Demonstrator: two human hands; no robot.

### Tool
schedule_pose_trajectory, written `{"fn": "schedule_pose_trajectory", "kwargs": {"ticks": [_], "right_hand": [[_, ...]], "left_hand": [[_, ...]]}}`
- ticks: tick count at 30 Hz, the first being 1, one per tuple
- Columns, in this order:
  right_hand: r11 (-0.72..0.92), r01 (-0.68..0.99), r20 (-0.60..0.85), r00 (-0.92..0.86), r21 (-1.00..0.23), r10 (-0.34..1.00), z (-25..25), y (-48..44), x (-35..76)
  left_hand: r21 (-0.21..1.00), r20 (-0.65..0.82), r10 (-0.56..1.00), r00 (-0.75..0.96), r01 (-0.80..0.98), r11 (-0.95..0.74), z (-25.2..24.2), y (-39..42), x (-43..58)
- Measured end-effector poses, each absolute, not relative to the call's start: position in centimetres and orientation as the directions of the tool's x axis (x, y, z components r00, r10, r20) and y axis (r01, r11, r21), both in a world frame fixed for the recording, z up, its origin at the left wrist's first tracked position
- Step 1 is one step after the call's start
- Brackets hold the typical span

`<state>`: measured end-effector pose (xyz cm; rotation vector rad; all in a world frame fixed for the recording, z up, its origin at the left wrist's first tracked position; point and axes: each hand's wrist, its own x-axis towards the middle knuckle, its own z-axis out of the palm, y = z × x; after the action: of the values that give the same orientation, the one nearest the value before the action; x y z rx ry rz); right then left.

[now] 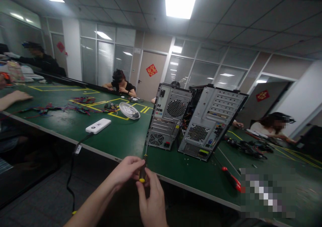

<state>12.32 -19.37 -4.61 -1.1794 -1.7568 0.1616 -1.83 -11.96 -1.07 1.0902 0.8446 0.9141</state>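
Both hands grip a screwdriver (143,174) with a black and yellow handle, just past the table's front edge. My left hand (128,169) closes on the handle from the left, with the thumb and fingers near its upper part. From the right, my right hand (152,190) has its thumb and fingers around the lower handle. The thin shaft points up and away toward the lower left corner of a computer tower (167,116), whose back faces me. Whether the tip touches the tower I cannot tell. A second computer tower (198,119), tilted in view, stands to its right.
On the green table (125,139) lie a white power bank (98,125) with a black cable, a white perforated cover (129,110), wired parts (50,109), a red-handled screwdriver (231,178) and black cables (248,146). Several people sit around the table.
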Motion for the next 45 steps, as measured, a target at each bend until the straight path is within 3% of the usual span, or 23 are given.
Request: {"fn": "schedule_pose_trajectory", "kwargs": {"ticks": [8,26,32,41,45], "right_hand": [[0.483,0.580,0.608,0.028,-0.656,0.793,-4.9,-19.4,12.2],[0.574,0.610,0.661,-0.106,-0.547,0.742,-4.2,-19.8,12.1],[0.560,0.639,0.663,-0.103,-0.527,0.741,-4.3,-19.6,12.1],[0.507,0.594,0.632,0.004,-0.625,0.775,-4.8,-19.2,12.2],[0.545,0.599,0.671,-0.017,-0.586,0.741,-4.8,-19.3,12.2]], "left_hand": [[0.957,-0.125,0.908,0.400,-0.191,0.217,-1.4,-11.8,-1.8],[0.992,-0.097,0.943,0.320,-0.048,0.119,-1.2,-12.0,-2.1],[0.990,-0.085,0.947,0.308,-0.085,0.116,-1.2,-11.8,-2.0],[0.962,-0.109,0.915,0.388,-0.191,0.195,-0.6,-12.1,-1.9],[0.956,-0.126,0.913,0.388,-0.197,0.216,-0.8,-12.1,-1.8]]}}
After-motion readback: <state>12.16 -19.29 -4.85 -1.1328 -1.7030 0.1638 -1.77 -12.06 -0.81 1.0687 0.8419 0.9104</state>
